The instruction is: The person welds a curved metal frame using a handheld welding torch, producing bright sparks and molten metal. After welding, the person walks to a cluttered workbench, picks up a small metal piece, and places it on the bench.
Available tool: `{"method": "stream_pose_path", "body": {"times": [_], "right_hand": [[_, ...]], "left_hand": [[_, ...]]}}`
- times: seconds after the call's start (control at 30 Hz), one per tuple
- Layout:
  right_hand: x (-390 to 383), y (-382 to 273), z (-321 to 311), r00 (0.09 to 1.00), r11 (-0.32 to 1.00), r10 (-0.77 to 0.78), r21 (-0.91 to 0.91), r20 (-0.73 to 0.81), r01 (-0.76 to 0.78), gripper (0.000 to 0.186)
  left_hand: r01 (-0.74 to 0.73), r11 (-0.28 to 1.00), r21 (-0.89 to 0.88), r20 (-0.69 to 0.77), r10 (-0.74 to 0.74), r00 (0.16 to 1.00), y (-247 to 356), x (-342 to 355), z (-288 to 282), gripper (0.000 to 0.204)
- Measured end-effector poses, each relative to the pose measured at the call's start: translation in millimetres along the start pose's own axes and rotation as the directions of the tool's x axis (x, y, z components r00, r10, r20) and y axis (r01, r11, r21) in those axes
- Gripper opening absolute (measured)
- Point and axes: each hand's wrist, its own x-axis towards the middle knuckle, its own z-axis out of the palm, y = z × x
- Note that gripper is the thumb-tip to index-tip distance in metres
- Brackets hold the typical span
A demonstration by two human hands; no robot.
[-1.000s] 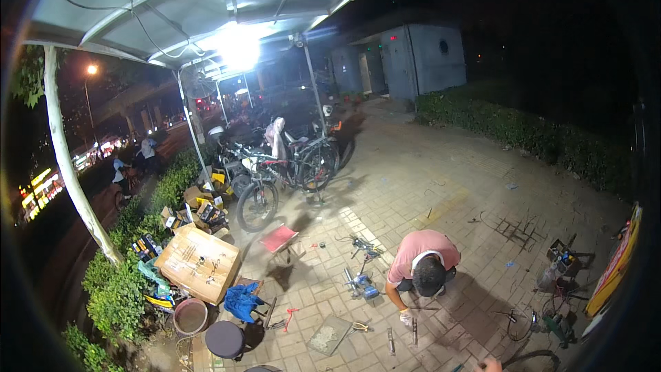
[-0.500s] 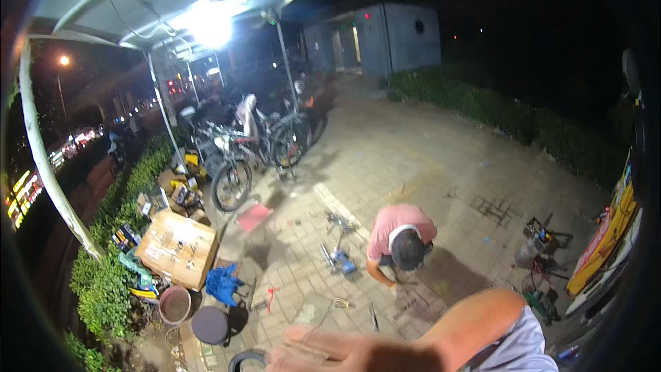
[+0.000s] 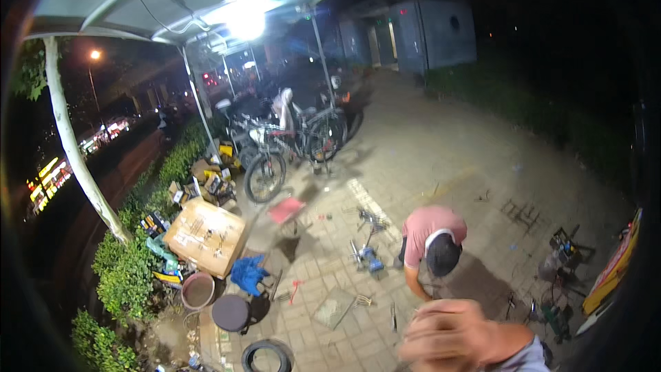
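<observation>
My right hand (image 3: 444,336) is raised at the lower right, blurred, fingers curled; I cannot make out whether anything is in them. My left hand is not visible. Just beyond my hand a co-worker in a pink shirt (image 3: 430,224) bends low over the paving, the lower arm hidden behind my hand. Left of them lie a slim metal tool (image 3: 394,317), a square plate (image 3: 332,306), a few hand tools (image 3: 363,300) and a blue metal fixture (image 3: 372,262). A black tyre (image 3: 267,346) lies at the bottom.
On the left are a round stool (image 3: 231,313), a basin (image 3: 197,282), blue cloth (image 3: 248,272), large cardboard (image 3: 203,234), hedge (image 3: 113,282) and red folding seat (image 3: 286,210). Bikes (image 3: 265,176) stand behind under the canopy. A yellow board (image 3: 609,269) and assorted gear (image 3: 558,262) are on the right.
My right hand came up from the lower edge, reached leftward with extended fingers, and is now curled further right. The view has swung slightly. The co-worker still bends over.
</observation>
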Motion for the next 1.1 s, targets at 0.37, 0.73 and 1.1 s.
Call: {"method": "stream_pose_path", "body": {"times": [0.37,0.73,1.1], "right_hand": [[-367,30,120,-0.123,0.093,0.861,-0.389,0.494,-0.916,0.039],[-377,11,96,-0.226,-0.246,0.956,0.089,0.187,-0.965,0.045],[-473,-52,126,-0.670,-0.667,0.729,0.369,0.141,-0.647,0.062]], "left_hand": [[-0.259,0.919,0.298,0.097,0.241,0.966,142,23,30,0.037],[-0.393,0.798,0.457,0.137,0.374,0.917,201,-22,46,0.028],[-0.418,0.864,0.280,0.086,0.411,0.907,100,33,28,0.024]]}}
